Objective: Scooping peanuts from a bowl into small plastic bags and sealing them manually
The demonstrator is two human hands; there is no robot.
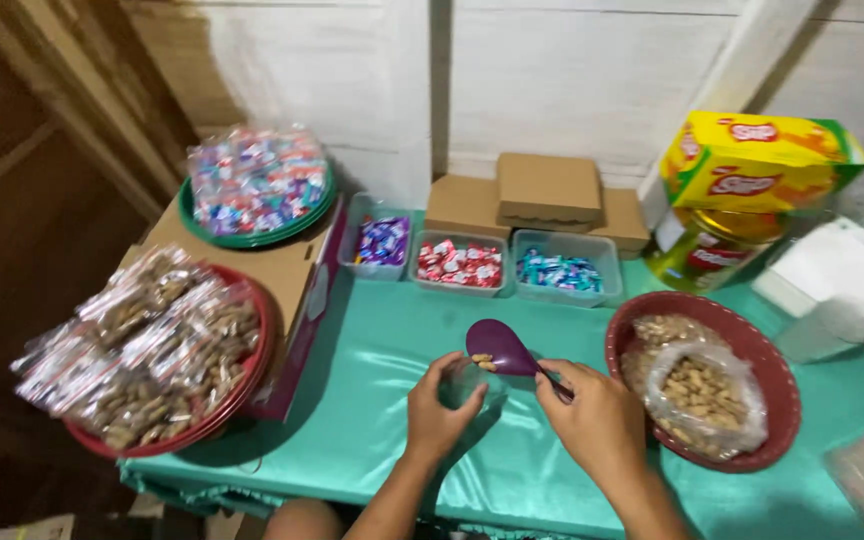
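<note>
the worktop under its teal cloth took up most of what i saw, and i placed everything against the purple scoop near its middle. far to the left of the scoop sat a red basket heaped with sealed bags of peanuts, and beyond that, up and left, a green tray of wrapped sweets on a cardboard box. to the right of the scoop stood another red basket holding loose peanuts and an open clear bag of peanuts. behind the scoop ran three clear tubs of sweets, with flat brown boxes behind them. up and right of the scoop was a yellow carton on a jar. my right hand was clamped on the scoop's handle, just right of its bowl, which carried a few peanuts. my left hand sat just below and left of the bowl, fingers curled round a small clear bag, whose mouth lay under the scoop's tip.
</note>
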